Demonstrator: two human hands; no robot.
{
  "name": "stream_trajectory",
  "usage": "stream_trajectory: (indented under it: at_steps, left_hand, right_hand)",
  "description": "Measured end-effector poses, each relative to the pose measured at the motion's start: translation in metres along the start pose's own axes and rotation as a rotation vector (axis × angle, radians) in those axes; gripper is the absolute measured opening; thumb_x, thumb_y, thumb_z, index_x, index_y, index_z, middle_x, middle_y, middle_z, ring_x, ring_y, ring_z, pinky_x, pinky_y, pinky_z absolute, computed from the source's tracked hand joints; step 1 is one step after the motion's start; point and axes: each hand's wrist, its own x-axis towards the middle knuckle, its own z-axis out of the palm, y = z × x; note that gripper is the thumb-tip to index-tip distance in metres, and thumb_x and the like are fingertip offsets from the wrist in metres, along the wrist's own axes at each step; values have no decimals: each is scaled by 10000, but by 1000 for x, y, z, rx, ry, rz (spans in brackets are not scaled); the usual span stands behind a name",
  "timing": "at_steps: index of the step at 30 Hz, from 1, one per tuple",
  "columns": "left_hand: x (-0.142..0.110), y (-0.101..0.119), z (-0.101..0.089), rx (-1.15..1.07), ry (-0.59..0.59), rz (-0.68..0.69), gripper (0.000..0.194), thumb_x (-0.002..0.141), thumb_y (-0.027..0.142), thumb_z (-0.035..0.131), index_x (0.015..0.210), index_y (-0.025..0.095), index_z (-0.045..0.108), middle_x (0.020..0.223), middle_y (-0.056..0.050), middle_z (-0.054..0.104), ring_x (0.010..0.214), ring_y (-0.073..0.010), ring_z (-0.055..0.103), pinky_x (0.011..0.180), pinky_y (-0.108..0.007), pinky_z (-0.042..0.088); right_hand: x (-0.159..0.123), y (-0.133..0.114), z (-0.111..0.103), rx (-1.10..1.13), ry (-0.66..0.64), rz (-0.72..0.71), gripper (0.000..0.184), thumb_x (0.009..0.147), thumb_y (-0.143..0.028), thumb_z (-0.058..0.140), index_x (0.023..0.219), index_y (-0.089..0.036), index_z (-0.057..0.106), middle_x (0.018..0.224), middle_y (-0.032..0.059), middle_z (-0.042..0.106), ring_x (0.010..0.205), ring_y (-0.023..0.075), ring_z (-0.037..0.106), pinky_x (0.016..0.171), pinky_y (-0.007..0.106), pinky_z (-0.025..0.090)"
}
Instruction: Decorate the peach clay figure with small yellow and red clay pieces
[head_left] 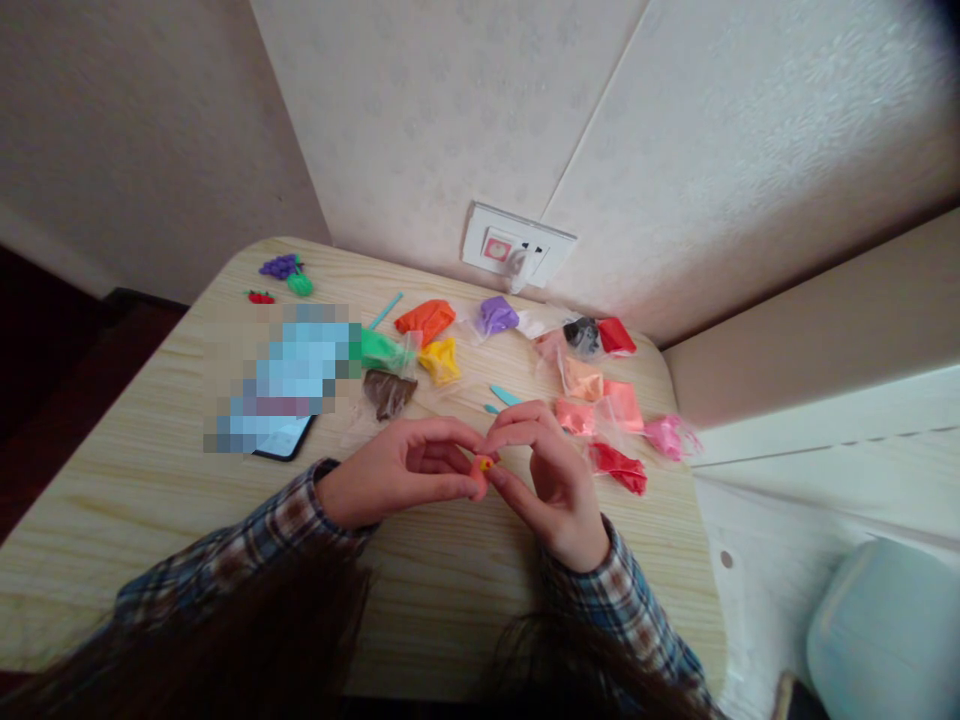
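Observation:
Above the wooden table point(442, 610), a small piece of coral-pink modelling clay point(479, 482) is pinched between the thumb and fingers of my left hand point(405, 468). My right hand point(551, 480) is closed at its other side, thumb and finger pressed at a tiny yellow and red bit of clay point(486, 464) on the piece. Whether the right fingers grip that bit or only press it against the pink clay is hard to see. Just beyond the hands lie light-blue plastic modelling tools point(505, 396), and left of them a bag of brown clay point(390, 393).
Bags of orange point(426, 321), yellow point(440, 360), purple point(498, 315) and red clay point(619, 468) lie across the table's back and right. A phone point(289, 440), partly blurred out, rests at left. Clay grapes point(280, 266) sit far left. A wall socket point(517, 246) holds a plug.

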Motion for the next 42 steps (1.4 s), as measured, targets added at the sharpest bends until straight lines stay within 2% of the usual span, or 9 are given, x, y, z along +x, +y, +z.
stream_trajectory:
  at_steps: [5,12,19,31,35,42]
  left_hand:
    - [0,0,1,-7,2,16,233,691,125,718,909,159,642,829,6,666,781,-123,649,776,-267,511]
    - [0,1,1,8,19,6,264,687,141,728,937,162,644,831,-6,679,774,-144,655,797,-312,515]
    - [0,2,1,2,28,2,263,678,132,735,923,162,642,835,0,679,775,-136,656,797,-298,515]
    - [0,2,2,89,54,26,226,678,168,739,884,151,646,872,-22,668,796,-149,650,788,-307,531]
    - [0,2,3,82,56,20,266,682,163,734,933,158,647,874,-18,673,785,-146,654,782,-303,529]
    - [-1,2,3,87,42,25,212,694,130,717,891,157,643,853,4,659,770,-119,642,770,-268,515]
  right_hand:
    - [0,0,0,8,-18,20,156,818,-166,578,943,-251,618,931,30,541,902,178,523,804,361,439]
    - [0,1,-2,66,-15,36,125,828,-214,562,945,-239,601,934,38,536,910,190,519,808,375,448]
    - [0,1,-1,65,-9,26,154,816,-166,576,945,-244,608,930,28,527,905,177,513,809,357,433]
    - [0,1,-1,-40,-5,2,165,804,-162,573,944,-244,605,935,36,540,913,190,521,807,375,439]
    - [0,0,-1,-34,0,2,145,816,-167,555,936,-238,599,926,36,543,904,189,517,804,376,433]
    - [-2,1,-1,-78,19,-33,220,787,-116,549,953,-252,600,929,31,541,907,192,515,804,378,419]
